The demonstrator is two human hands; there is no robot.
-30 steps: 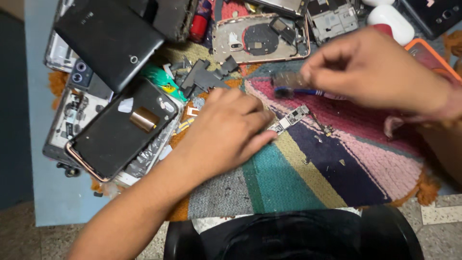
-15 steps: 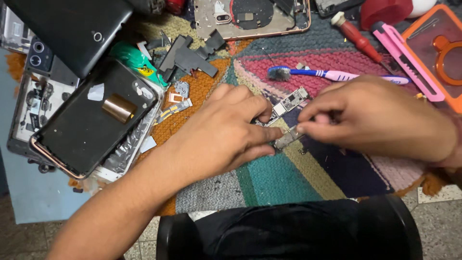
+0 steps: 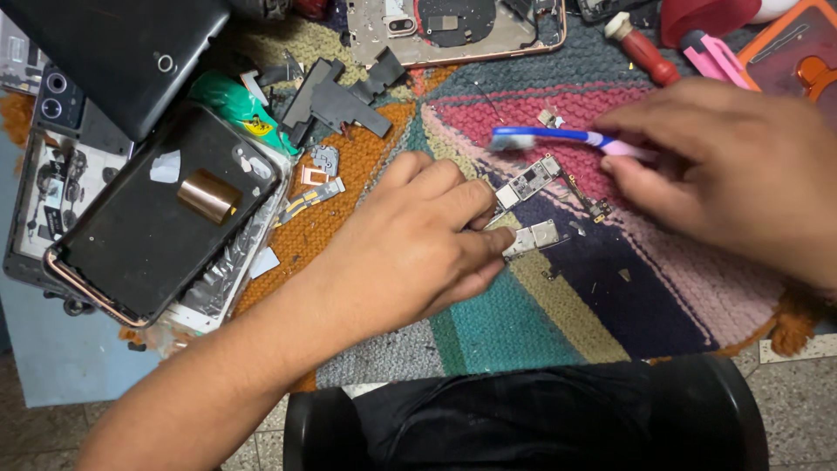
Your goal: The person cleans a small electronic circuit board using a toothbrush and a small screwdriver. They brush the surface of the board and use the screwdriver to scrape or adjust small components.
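My left hand [image 3: 410, 249] lies palm down on a striped knitted mat [image 3: 558, 314], its fingertips pressing on a small phone circuit board [image 3: 534, 235]. A second, longer board [image 3: 532, 181] lies just above it. My right hand [image 3: 732, 170] comes in from the right and holds the handle of a toothbrush [image 3: 558, 137] with a blue neck, its bristle head over the mat above the boards. Tiny loose parts [image 3: 597, 208] lie by the boards.
A stack of opened phones [image 3: 153, 227] and a dark tablet [image 3: 113, 52] sit at left. Black brackets [image 3: 336, 96], a phone back shell [image 3: 453, 30], a red-handled screwdriver [image 3: 643, 48], a pink cutter [image 3: 715, 59] and an orange tray [image 3: 798, 61] line the top.
My right hand left the small board and picked up the toothbrush, now holding it above the boards. My left hand stays on the small board.
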